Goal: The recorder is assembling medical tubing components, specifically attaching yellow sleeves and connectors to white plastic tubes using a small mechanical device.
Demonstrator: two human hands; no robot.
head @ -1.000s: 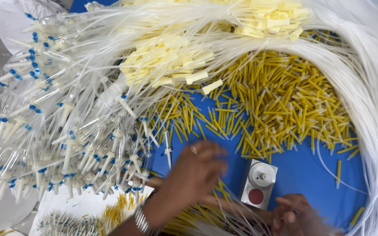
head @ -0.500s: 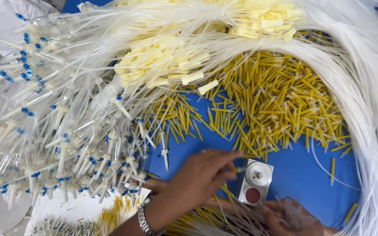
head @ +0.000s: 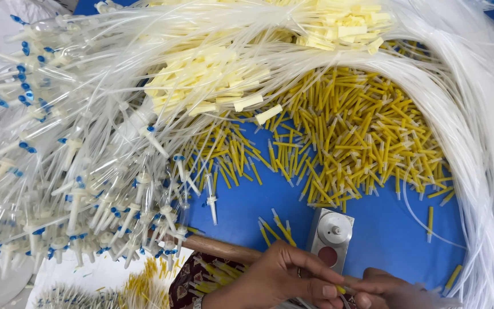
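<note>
My left hand [head: 281,279] reaches in from the bottom edge and pinches a small yellow tube [head: 340,289] at its fingertips. My right hand [head: 393,290] is curled at the bottom edge, its fingertips meeting the left ones at that piece; what it grips is hidden. Just above both hands a small metal fixture [head: 331,236] with a round knob and a red disc stands on the blue table [head: 384,234]. A few loose yellow tubes [head: 275,226] lie beside it.
A big pile of yellow tubes [head: 350,131] covers the middle. Pale yellow connectors [head: 212,80] lie behind it. Clear tubing bundles [head: 481,149] arch over the top and right. Drip chambers with blue caps [head: 70,189] fill the left. A brown rod [head: 218,247] sits near my left wrist.
My left hand has drawn back from the yellow tubes near the fixture toward the bottom edge. Its fingertips now meet the right hand, which has stayed low at the bottom right.
</note>
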